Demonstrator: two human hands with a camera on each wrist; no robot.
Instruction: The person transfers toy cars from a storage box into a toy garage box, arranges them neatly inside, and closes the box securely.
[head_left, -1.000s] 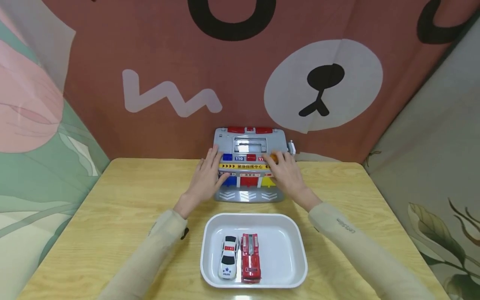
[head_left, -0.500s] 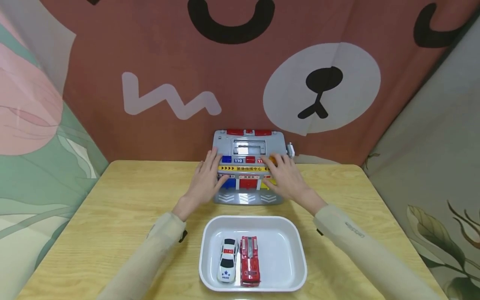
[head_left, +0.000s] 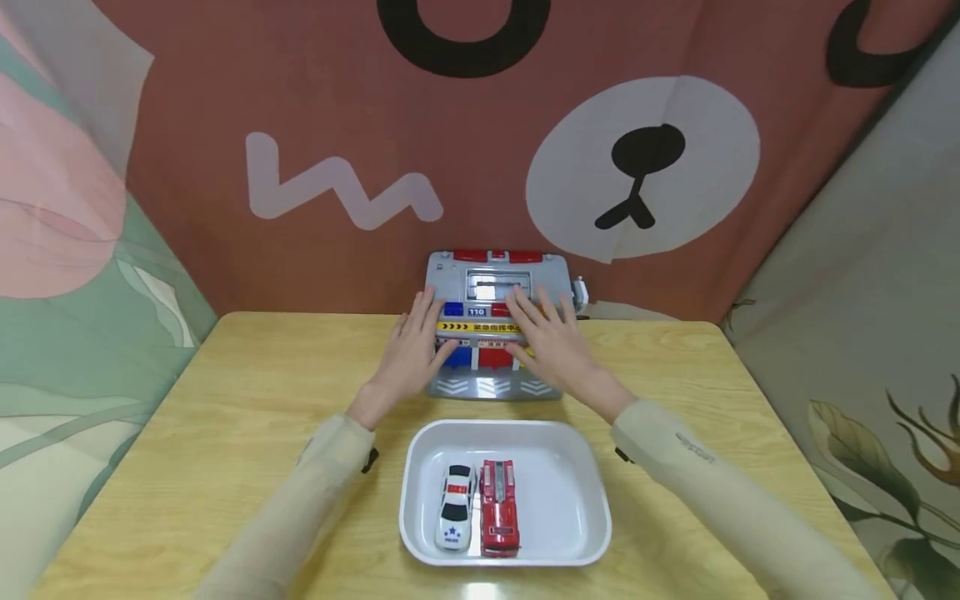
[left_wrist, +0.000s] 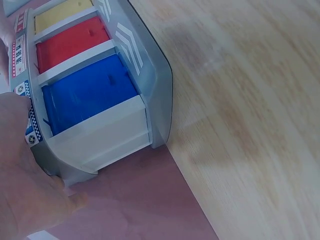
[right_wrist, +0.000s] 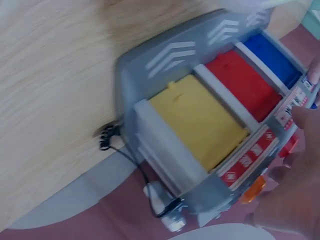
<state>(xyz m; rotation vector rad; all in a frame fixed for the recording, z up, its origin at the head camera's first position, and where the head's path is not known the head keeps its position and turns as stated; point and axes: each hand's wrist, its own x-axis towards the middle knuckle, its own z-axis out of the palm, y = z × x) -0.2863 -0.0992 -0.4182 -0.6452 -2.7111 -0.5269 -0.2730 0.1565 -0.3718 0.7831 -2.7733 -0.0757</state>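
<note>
A grey toy garage [head_left: 495, 387] stands at the back of the table, its blue door [left_wrist: 90, 92], red door [right_wrist: 243, 85] and yellow door [right_wrist: 197, 120] all down. My left hand [head_left: 405, 354] rests along its left side with fingers extended and thumb by the front edge. Over the roof's right half my right hand [head_left: 558, 354] is spread, fingertips near the middle red button [head_left: 500, 309]. Whether they touch it is not clear. An orange button [right_wrist: 254, 190] shows beside that hand in the right wrist view; in the head view the hand covers it.
In front of the garage, a white tray [head_left: 562, 561] holds a white police car [head_left: 454, 508] and a red fire truck [head_left: 499, 508]. A small white handset [right_wrist: 165, 205] on a coiled black cord hangs at the garage's right side. Printed cloth [head_left: 337, 267] backs the table.
My right hand has moved left, from the orange button at the roof's right end toward the middle red button. My left hand has stayed at the garage's left side.
</note>
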